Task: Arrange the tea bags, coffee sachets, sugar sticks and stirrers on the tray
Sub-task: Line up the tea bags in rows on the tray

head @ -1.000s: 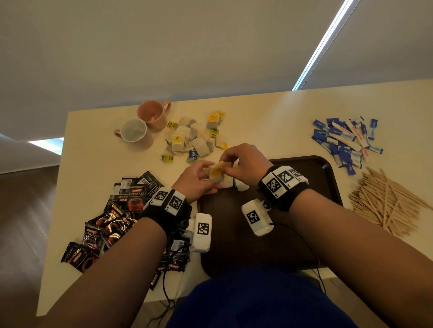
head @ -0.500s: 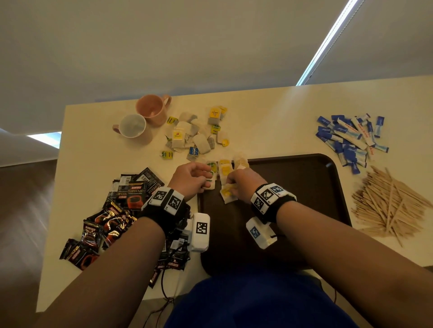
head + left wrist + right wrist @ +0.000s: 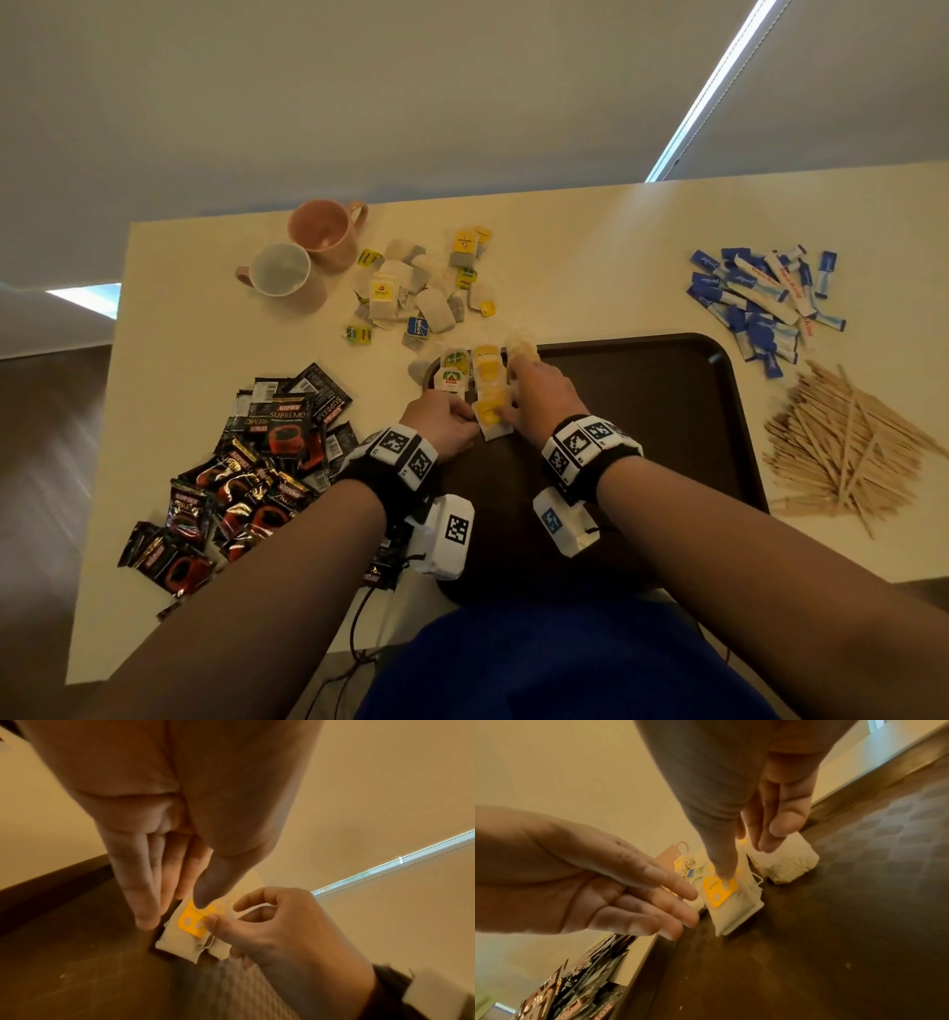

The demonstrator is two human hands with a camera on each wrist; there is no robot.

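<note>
A dark brown tray [image 3: 642, 411] lies in front of me. Several tea bags [image 3: 485, 367] lie in short rows in its far left corner. The nearest one, a tea bag with a yellow tag [image 3: 490, 411] [image 3: 180, 939] [image 3: 734, 912], lies flat on the tray. My right hand [image 3: 534, 395] [image 3: 746, 860] presses its thumb on the yellow tag, and its fingers reach to the bags beyond. My left hand [image 3: 447, 419] [image 3: 174, 910] touches the bag's left edge with straight fingers.
On the table left of the tray lies a heap of black coffee sachets [image 3: 246, 473]. Behind the tray are loose tea bags [image 3: 416, 288] and two mugs [image 3: 323, 234]. Blue sugar sticks [image 3: 760, 303] and wooden stirrers [image 3: 842, 452] lie to the right.
A second ago both hands held the yellow-tagged tea bag above the tray's far edge. It now lies on the tray at the near end of a row, with both hands lowered onto it.
</note>
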